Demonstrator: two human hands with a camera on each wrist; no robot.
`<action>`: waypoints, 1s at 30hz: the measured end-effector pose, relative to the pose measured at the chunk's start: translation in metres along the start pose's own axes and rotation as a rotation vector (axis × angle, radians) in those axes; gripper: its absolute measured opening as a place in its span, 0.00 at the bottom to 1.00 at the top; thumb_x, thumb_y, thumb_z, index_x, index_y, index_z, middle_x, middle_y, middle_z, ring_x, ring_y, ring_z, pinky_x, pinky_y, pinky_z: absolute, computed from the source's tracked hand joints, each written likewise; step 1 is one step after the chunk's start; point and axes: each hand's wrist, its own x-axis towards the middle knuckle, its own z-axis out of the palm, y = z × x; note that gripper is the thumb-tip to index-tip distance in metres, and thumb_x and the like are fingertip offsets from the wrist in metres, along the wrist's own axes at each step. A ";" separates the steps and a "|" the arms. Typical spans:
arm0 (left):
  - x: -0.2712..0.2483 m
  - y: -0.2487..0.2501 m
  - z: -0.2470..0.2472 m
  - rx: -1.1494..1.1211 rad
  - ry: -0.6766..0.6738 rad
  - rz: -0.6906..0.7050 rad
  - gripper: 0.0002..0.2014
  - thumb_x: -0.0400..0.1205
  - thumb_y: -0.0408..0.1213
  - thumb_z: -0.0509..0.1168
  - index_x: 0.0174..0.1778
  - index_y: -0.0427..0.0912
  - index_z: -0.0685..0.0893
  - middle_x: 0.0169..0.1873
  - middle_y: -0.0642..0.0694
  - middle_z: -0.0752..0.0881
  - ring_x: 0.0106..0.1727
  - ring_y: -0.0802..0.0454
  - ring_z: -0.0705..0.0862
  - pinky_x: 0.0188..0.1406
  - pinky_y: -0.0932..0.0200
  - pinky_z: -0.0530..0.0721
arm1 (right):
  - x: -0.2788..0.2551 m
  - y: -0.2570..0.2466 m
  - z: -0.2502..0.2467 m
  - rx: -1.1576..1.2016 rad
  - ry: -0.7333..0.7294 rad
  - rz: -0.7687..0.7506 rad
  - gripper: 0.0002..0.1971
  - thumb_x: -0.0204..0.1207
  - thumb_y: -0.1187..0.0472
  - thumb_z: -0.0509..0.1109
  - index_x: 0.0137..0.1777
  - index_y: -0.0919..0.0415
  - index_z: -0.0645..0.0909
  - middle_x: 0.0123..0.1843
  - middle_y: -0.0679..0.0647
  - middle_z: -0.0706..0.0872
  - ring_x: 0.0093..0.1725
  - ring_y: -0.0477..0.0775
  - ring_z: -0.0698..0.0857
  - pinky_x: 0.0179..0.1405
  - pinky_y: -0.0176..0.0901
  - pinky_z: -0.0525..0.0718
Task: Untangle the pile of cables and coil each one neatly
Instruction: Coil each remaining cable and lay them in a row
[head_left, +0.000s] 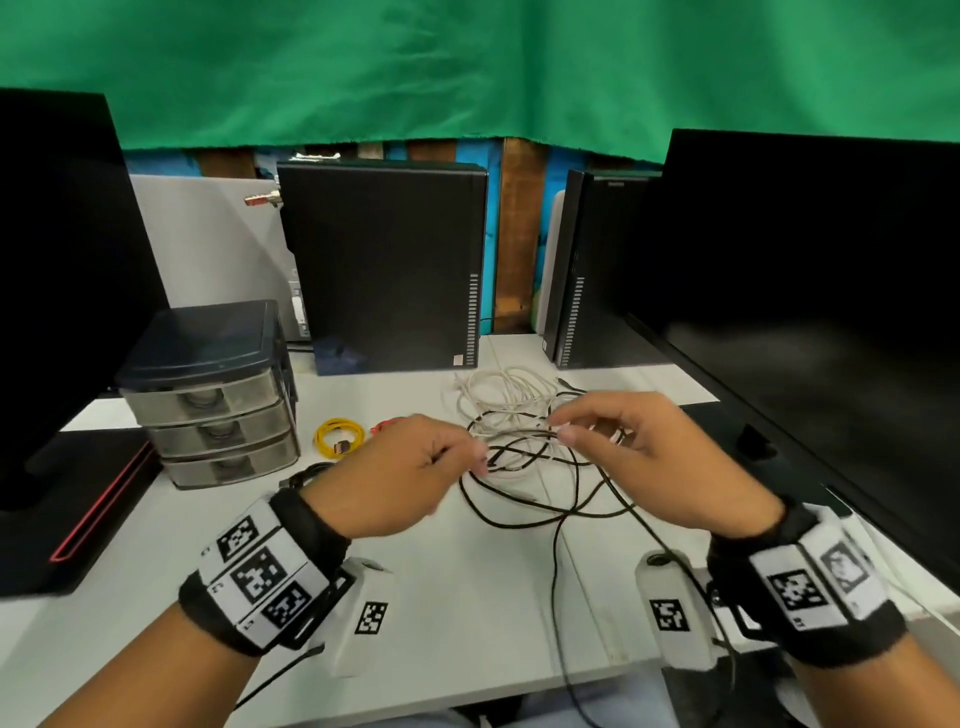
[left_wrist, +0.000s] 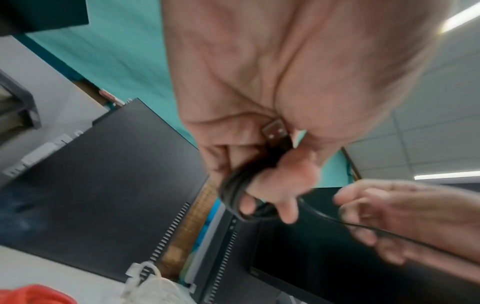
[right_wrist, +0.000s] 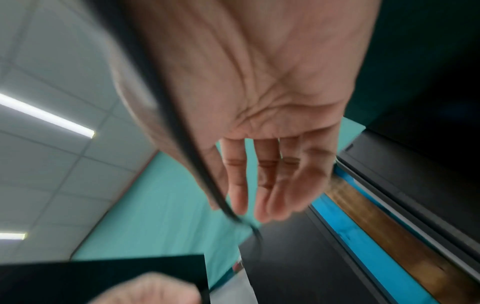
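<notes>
Progress, as I judge it: a yellow cable lies coiled on the desk left of the pile, and something orange-red sits just beside it, mostly hidden behind my left hand, so I cannot tell if it is coiled. The white cable is a loose heap at the back, not yet coiled. The black cable is the one in hand and only partly done.

Left hand: fingers curled round a small bundle of black turns, thumb pressing them, USB plug tucked against the palm with its metal end pointing back toward my wrist. Right hand: thumb and forefinger look pinched on the black strand near the white heap; other fingers relaxed and nearly straight in the right wrist view, the strand crossing the palm.

Axis: the strand between my hands runs roughly left to right. The slack loops on the desk between and below my hands, then one long run heads toward me and drops off the near edge. Most of its length is still unwound, I estimate
</notes>
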 end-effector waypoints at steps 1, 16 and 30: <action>0.003 -0.006 -0.003 0.079 0.100 -0.033 0.17 0.89 0.48 0.59 0.39 0.52 0.89 0.21 0.52 0.79 0.24 0.63 0.77 0.29 0.64 0.74 | -0.001 -0.005 -0.008 0.010 0.041 -0.014 0.07 0.80 0.55 0.73 0.54 0.42 0.89 0.46 0.37 0.88 0.42 0.38 0.85 0.37 0.30 0.79; 0.001 0.011 -0.007 0.083 0.166 -0.204 0.21 0.89 0.47 0.60 0.34 0.47 0.90 0.23 0.54 0.84 0.23 0.61 0.75 0.30 0.61 0.73 | -0.037 -0.066 -0.005 0.031 0.077 -0.241 0.15 0.83 0.48 0.70 0.68 0.46 0.84 0.62 0.38 0.88 0.66 0.39 0.83 0.61 0.29 0.80; -0.023 0.065 -0.035 -1.288 0.248 -0.038 0.20 0.83 0.44 0.58 0.54 0.32 0.88 0.23 0.50 0.75 0.28 0.54 0.84 0.46 0.61 0.89 | -0.017 -0.023 0.073 0.285 0.169 -0.063 0.13 0.87 0.60 0.66 0.65 0.48 0.88 0.51 0.35 0.91 0.51 0.37 0.88 0.55 0.40 0.85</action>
